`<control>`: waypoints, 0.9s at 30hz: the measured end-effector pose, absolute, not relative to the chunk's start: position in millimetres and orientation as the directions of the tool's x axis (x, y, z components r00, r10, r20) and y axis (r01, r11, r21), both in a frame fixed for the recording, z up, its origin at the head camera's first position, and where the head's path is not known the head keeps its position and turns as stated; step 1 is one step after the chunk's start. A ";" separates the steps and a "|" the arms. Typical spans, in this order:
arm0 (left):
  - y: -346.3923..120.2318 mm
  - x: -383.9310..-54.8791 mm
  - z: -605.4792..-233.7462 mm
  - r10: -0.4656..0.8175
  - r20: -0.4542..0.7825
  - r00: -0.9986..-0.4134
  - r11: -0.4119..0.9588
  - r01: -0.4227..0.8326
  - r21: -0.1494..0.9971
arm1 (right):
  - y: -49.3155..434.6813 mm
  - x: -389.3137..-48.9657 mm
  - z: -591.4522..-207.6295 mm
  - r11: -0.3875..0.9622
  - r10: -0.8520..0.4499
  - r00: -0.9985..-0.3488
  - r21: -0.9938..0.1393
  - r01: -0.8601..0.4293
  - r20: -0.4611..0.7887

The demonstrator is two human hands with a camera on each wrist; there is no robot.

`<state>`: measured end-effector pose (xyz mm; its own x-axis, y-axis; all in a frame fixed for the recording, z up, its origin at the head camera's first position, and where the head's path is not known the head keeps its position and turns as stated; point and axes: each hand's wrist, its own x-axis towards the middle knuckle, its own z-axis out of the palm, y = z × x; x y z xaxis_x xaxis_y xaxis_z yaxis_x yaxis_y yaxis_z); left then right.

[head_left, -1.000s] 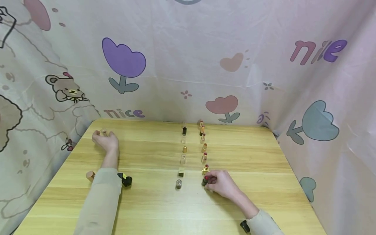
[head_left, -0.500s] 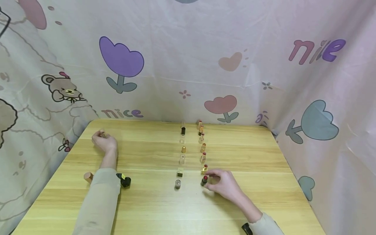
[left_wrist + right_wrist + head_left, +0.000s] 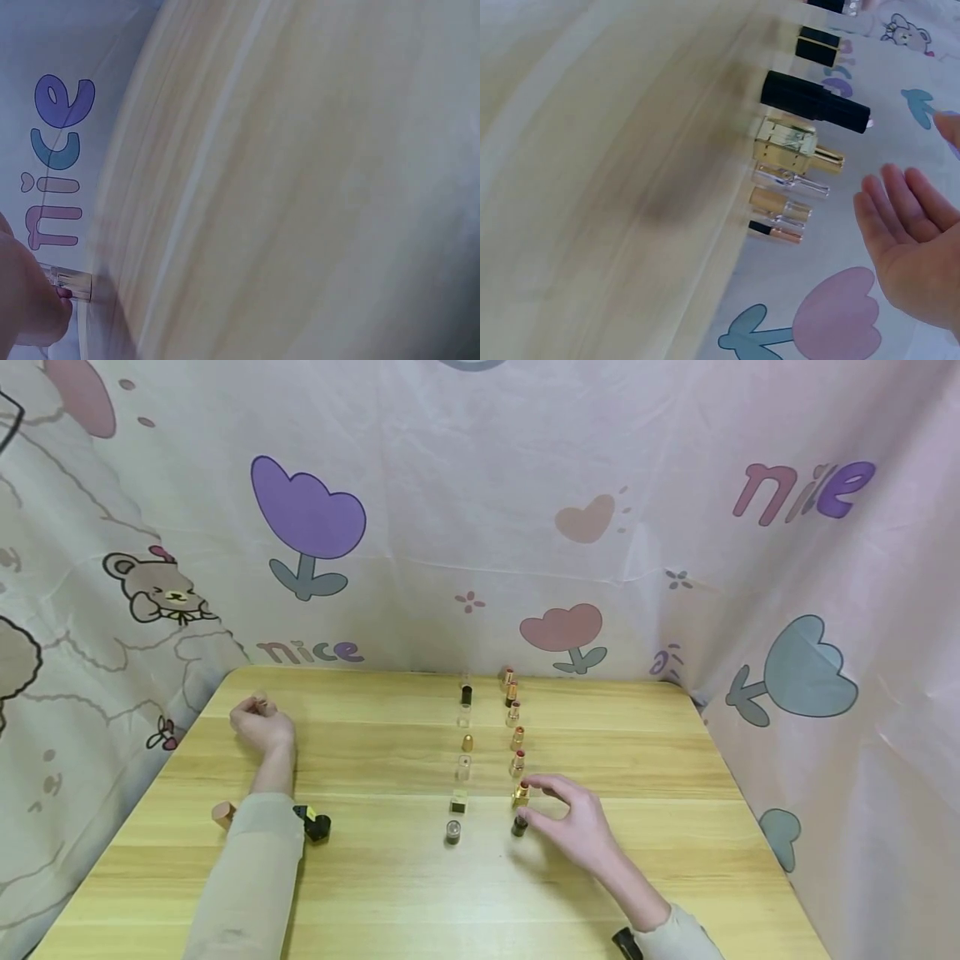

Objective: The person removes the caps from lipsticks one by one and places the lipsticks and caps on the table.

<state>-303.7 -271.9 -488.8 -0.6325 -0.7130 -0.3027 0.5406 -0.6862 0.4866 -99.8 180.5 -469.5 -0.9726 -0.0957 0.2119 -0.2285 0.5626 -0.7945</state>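
At the far left of the table my left hand [image 3: 264, 725] grips a small lipstick [image 3: 73, 285] with a clear, gold-toned case, mostly hidden by the curled fingers. My right hand [image 3: 576, 825] is over the right row, its thumb and fingers spread apart. Just left of its thumb a black lipstick [image 3: 519, 828] stands upright on the table. In the right wrist view that black tube [image 3: 814, 101] stands free of the hand [image 3: 915, 240]. Behind it come a gold lipstick [image 3: 521, 795] and several more uncapped lipsticks [image 3: 517, 763] in a line.
Left of the lipsticks runs a row of caps, with a grey clear-topped cap [image 3: 453, 832] in front and a black one [image 3: 467, 695] far back. A rose-gold tube [image 3: 222, 814] and black items [image 3: 317, 825] flank the left sleeve. A black piece [image 3: 627, 943] lies by the right sleeve.
My right hand has let go of the black lipstick, its fingers lifting and spreading. The left hand has turned slightly, its lipstick now tucked more among the fingers.
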 end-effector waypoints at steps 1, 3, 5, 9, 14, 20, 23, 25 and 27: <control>-271.7 -302.5 -488.1 -0.718 -0.294 -0.631 -0.670 0.513 0.537 | 179.4 -100.1 -468.1 0.555 -0.091 -0.971 -0.798 -0.235 0.223; -271.2 -300.6 -487.5 -0.726 -0.272 -0.631 -0.633 0.461 0.622 | 177.3 -100.8 -466.2 0.544 -0.085 -0.966 -0.801 -0.250 0.244; -270.7 -298.7 -488.2 -0.736 -0.245 -0.631 -0.576 0.393 0.717 | 174.7 -101.8 -464.0 0.526 -0.079 -0.963 -0.810 -0.259 0.256; -269.5 -294.9 -492.9 -0.749 -0.191 -0.634 -0.430 0.247 0.868 | 169.0 -105.1 -461.1 0.494 -0.079 -0.958 -0.824 -0.277 0.275; -265.8 -288.2 -499.1 -0.753 -0.139 -0.644 -0.207 0.031 0.978 | 162.4 -111.0 -457.8 0.467 -0.080 -0.951 -0.832 -0.300 0.298; -254.2 -280.1 -497.3 -0.736 -0.144 -0.661 -0.233 0.049 0.971 | 154.4 -121.2 -453.0 0.451 -0.084 -0.936 -0.825 -0.341 0.341; -245.6 -275.8 -494.9 -0.742 -0.123 -0.660 -0.220 0.067 0.973 | 149.7 -125.7 -450.3 0.454 -0.078 -0.938 -0.825 -0.335 0.338; -240.5 -273.3 -492.7 -0.747 -0.107 -0.656 -0.215 0.085 0.973 | 146.6 -128.6 -448.0 0.451 -0.075 -0.940 -0.829 -0.331 0.334; -235.8 -270.5 -489.5 -0.748 -0.105 -0.655 -0.229 0.107 0.967 | 143.3 -132.0 -445.3 0.453 -0.076 -0.938 -0.827 -0.334 0.338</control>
<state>-270.5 -235.8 -489.5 -0.6550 -0.7483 -0.1049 0.1071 -0.2294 0.9674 -132.0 143.3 -445.3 -0.9382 -0.0756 0.3378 -0.3341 0.4529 -0.8266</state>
